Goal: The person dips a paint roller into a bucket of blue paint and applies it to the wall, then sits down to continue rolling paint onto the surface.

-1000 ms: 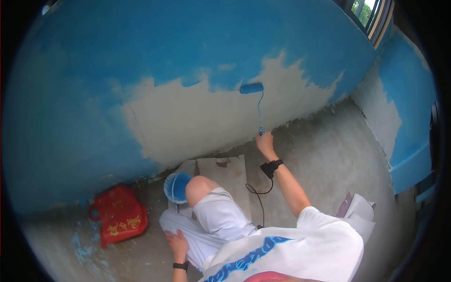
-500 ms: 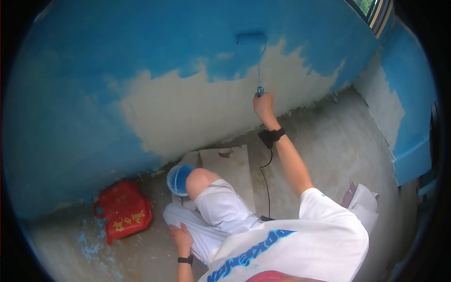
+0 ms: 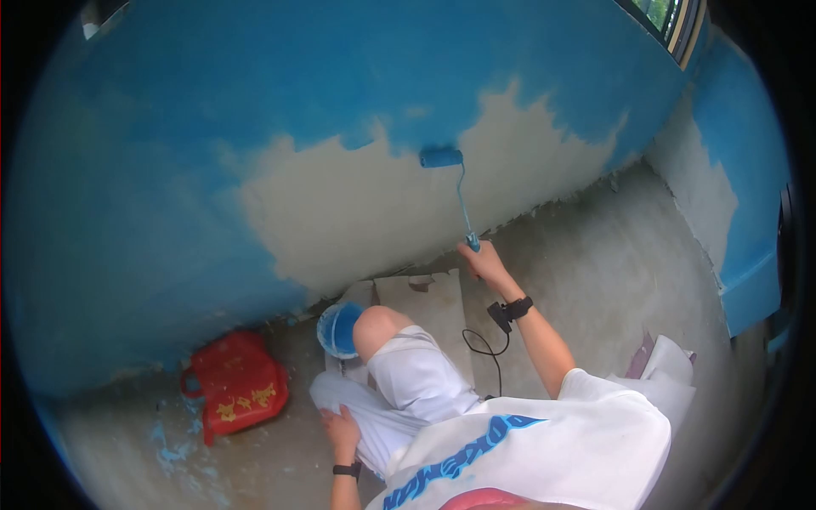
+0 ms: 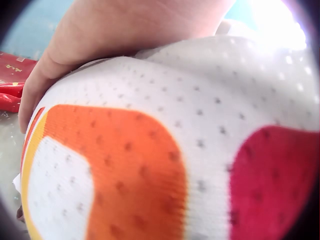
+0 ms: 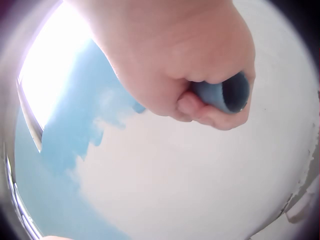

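Observation:
My right hand (image 3: 486, 261) grips the handle of a paint roller (image 3: 441, 157), whose blue sleeve lies against the wall (image 3: 340, 212) at the lower edge of the blue paint. In the right wrist view the fingers of that hand (image 5: 200, 85) curl round the hollow handle end (image 5: 222, 95). My left hand (image 3: 342, 432) rests on the leg of the white shorts (image 3: 357, 408), its fingers relaxed; the left wrist view shows this hand (image 4: 125, 30) lying over the patterned fabric (image 4: 135, 160).
A bucket of blue paint (image 3: 338, 330) stands by the bent knee, near cardboard (image 3: 425, 306) on the floor. The red container (image 3: 235, 387) lies at the left. Crumpled sheeting (image 3: 663, 374) is at the right, a window (image 3: 667, 21) at the top right.
The roller first went up into the blue area, then came back down and slightly left to the paint's lower edge, with my right hand. My left hand has stayed on the leg.

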Available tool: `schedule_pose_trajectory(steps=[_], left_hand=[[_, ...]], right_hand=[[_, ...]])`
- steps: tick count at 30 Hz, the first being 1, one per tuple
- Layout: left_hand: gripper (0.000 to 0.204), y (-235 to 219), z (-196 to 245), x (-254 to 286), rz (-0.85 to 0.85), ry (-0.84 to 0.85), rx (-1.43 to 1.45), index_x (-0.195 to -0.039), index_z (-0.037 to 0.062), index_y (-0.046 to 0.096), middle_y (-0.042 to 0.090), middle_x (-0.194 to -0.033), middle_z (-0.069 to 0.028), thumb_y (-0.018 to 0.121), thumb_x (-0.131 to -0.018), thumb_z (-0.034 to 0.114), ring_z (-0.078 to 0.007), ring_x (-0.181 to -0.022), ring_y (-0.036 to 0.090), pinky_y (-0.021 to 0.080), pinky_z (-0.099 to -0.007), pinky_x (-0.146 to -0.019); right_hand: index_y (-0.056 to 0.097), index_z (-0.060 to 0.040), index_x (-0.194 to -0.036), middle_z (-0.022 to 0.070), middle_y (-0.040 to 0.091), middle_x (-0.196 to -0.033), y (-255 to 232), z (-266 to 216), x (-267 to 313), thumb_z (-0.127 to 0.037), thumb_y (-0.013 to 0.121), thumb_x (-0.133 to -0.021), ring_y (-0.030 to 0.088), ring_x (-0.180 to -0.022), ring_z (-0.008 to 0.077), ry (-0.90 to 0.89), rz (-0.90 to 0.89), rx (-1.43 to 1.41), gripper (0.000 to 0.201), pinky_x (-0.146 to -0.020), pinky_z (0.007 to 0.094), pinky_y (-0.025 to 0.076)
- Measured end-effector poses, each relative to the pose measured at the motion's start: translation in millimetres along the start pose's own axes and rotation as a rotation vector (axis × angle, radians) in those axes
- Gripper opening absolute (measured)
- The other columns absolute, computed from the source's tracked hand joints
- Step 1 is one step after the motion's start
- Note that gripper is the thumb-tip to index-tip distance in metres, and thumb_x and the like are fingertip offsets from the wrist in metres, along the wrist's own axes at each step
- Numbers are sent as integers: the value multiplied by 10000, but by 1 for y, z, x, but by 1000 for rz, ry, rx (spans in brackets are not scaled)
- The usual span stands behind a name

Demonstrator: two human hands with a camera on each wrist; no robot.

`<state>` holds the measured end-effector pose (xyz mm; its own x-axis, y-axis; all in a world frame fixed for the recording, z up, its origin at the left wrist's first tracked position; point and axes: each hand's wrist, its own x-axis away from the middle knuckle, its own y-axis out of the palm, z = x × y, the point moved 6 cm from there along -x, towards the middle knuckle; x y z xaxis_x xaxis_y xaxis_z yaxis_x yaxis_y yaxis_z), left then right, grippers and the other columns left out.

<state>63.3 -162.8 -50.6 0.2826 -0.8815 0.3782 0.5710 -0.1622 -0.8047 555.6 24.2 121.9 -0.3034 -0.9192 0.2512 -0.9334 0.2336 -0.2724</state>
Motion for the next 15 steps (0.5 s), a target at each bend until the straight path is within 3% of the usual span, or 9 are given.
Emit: schedule_pose_trajectory(steps=[1,3,7,10,13,15], left_hand=[[746,0,-1,2,23,19,-3,-1407,-202,257,442,-1304,-436,410,-1008,409,-511,-1197,497,400,-489,-1042],[746,0,-3,1,46,33,-7,-1406,-204,256,437,-1309,-437,411,-1008,407,-511,-1200,496,400,-485,-1044],[756,-1,-8,2,-14,-16,25,-1421,-196,226,421,-1324,-438,412,-1006,407,-514,-1210,486,391,-482,-1055],[757,-8,-3,7,-36,-16,5,-1426,-191,221,409,-1332,-444,398,-1008,415,-529,-1216,475,388,-490,-1061],[755,0,-13,0,-8,-10,-19,-1434,-182,213,417,-1322,-438,390,-1011,418,-532,-1201,483,394,-495,-1052],[752,6,-17,0,14,3,-28,-1443,-173,201,435,-1307,-425,395,-1012,411,-519,-1178,504,404,-495,-1037]], right_hand=[[533,-31,-758,72,549,-582,1,-13,10,-267,620,-930,567,-510,187,-13,-6,3,304,-491,330,435],[411,-111,-686,-28,420,-550,17,-33,30,-275,591,-976,421,-479,77,-47,-224,-192,379,-456,256,346],[410,-110,-711,-43,402,-544,21,-82,34,-253,576,-987,389,-457,90,-104,-211,-143,353,-438,271,318],[386,-137,-692,-56,346,-556,13,-111,20,-250,568,-978,297,-453,68,-111,-216,-191,357,-426,270,249],[384,-137,-667,-58,347,-550,-8,-137,5,-252,561,-966,286,-452,61,-118,-93,-151,365,-423,274,230],[369,-138,-633,-58,345,-535,-20,-148,-5,-262,559,-947,282,-439,65,-144,56,26,387,-415,281,230]])
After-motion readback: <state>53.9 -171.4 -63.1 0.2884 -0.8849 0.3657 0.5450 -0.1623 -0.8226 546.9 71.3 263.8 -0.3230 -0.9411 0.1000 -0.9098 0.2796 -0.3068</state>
